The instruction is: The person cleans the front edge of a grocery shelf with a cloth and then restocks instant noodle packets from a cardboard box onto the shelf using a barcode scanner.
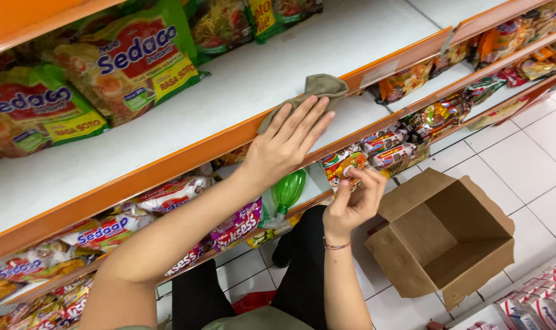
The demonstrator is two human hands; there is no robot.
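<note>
My left hand (288, 142) lies flat, fingers spread, on a grey-green cloth (322, 85) at the front edge of a white shelf board (253, 79) with an orange lip. Lower down, my right hand (353, 201), a thread bracelet on its wrist, has its fingers curled at the edge of a red and white packet (342, 164) on the shelf below. Whether it grips the packet is unclear. A green plastic bottle (288, 189) lies on that lower shelf between my two arms.
Large green and yellow noodle bags (131, 58) stand at the shelf's back left. Several packets fill the lower shelves (406, 143). An open cardboard box (443, 238) sits on the white tiled floor at the right. Boxed goods (534, 296) are at the bottom right.
</note>
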